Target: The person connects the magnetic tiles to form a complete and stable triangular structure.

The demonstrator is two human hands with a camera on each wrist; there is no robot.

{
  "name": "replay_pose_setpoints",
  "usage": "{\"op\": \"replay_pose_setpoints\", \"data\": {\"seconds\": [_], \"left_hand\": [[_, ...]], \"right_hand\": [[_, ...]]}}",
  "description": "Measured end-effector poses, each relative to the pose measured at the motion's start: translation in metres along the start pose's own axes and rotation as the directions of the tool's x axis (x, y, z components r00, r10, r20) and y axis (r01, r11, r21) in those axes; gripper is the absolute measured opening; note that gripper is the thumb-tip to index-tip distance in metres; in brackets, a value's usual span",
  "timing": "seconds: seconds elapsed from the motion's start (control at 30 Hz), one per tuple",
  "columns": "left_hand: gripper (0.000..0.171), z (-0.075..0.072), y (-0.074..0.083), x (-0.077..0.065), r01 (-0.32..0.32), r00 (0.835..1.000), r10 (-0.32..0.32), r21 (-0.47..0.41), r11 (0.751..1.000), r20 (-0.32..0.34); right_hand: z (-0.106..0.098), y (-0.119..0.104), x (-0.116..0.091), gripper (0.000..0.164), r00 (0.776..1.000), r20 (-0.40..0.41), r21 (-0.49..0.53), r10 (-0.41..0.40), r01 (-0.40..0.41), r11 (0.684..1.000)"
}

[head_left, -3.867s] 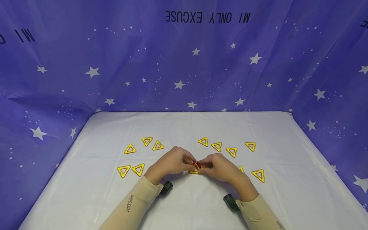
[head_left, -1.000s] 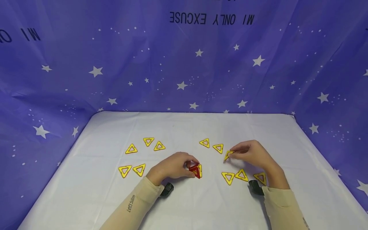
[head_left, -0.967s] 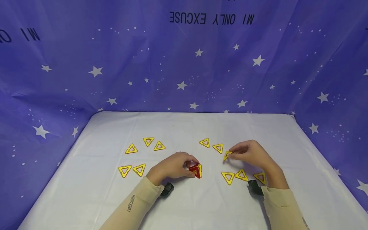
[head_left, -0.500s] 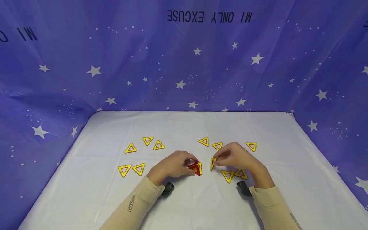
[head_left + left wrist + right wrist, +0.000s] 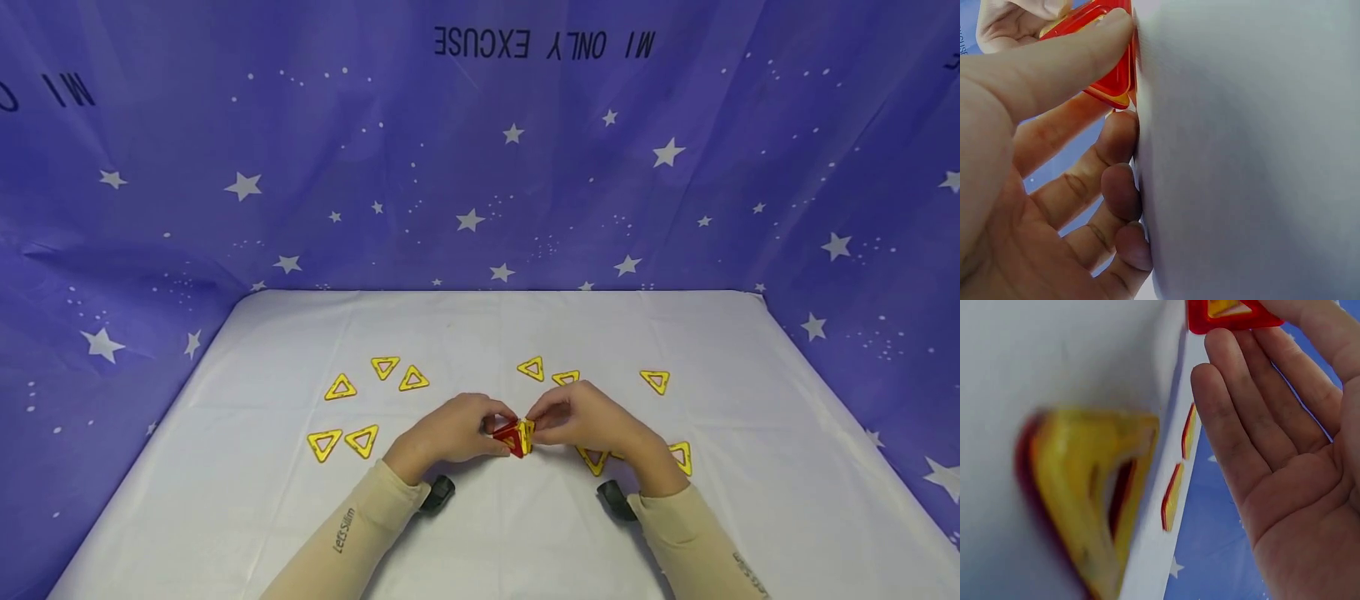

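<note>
1. The right hand (image 5: 596, 423) is now bringing a yellow tile (image 5: 530, 428) against the red shape (image 5: 508, 438); half a second ago that tile was standing apart from it, and a second ago the hand was lifting it among the tiles on the right.
2. The left hand (image 5: 452, 429) is staying in nearly the same place, its thumb and a finger pinching the red shape near the middle of the table (image 5: 495, 533). In the left wrist view the other fingers are curling beside the tabletop.
3. The right hand is pinching the yellow tile between thumb and finger; in the right wrist view its other fingers are stretching out fairly straight.
4. The far tile (image 5: 655, 382) is showing whole again, where a second ago the right hand was covering it. The right arm is partly hiding two near tiles (image 5: 593, 461).
5. Five left tiles (image 5: 362, 441) are lying where they were lying before.
6. The backdrop (image 5: 360, 150) is carrying black lettering upside down; "ONLY EXCUSE" is reading clearly.
7. The left sleeve (image 5: 337, 533) is bearing a dark print, something like "Let's Silim"; the print on the right sleeve (image 5: 690, 533) is running partly out of the frame.
</note>
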State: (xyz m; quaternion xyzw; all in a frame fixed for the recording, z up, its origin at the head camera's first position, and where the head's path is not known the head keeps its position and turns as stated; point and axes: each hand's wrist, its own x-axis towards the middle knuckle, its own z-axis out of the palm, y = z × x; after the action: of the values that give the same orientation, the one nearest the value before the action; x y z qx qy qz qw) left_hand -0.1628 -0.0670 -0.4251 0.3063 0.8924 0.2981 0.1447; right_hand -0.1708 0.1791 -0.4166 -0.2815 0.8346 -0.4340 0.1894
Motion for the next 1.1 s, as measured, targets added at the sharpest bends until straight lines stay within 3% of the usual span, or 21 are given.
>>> {"op": "replay_pose_setpoints", "data": {"seconds": [0.17, 0.4, 0.6, 0.8, 1.1], "left_hand": [[0.041, 0.0, 0.001, 0.0, -0.006, 1.0, 0.006, -0.002, 1.0, -0.014], [0.04, 0.002, 0.001, 0.001, 0.032, 0.999, -0.032, -0.014, 0.999, -0.042], [0.044, -0.007, 0.002, -0.004, 0.041, 0.999, -0.042, -0.037, 0.998, -0.031], [0.045, -0.028, -0.01, -0.021, 0.032, 0.999, -0.032, -0.048, 0.998, -0.007], [0.054, -0.056, -0.042, -0.062, 0.041, 0.999, -0.04, -0.08, 0.996, 0.014]], "right_hand": [[0.007, 0.001, 0.005, 0.029, 0.999, -0.001, -0.029, -0.042, 0.042, 0.999], [0.012, -0.001, 0.008, 0.039, 0.996, -0.054, -0.113, -0.066, 0.06, 0.992], [0.015, -0.003, 0.01, 0.034, 0.995, -0.074, -0.22, -0.074, 0.056, 0.974], [0.012, -0.003, 0.009, 0.034, 0.993, -0.101, -0.295, -0.061, 0.029, 0.955], [0.005, 0.003, 0.005, 0.038, 0.991, -0.132, -0.306, -0.014, -0.027, 0.952]]}}
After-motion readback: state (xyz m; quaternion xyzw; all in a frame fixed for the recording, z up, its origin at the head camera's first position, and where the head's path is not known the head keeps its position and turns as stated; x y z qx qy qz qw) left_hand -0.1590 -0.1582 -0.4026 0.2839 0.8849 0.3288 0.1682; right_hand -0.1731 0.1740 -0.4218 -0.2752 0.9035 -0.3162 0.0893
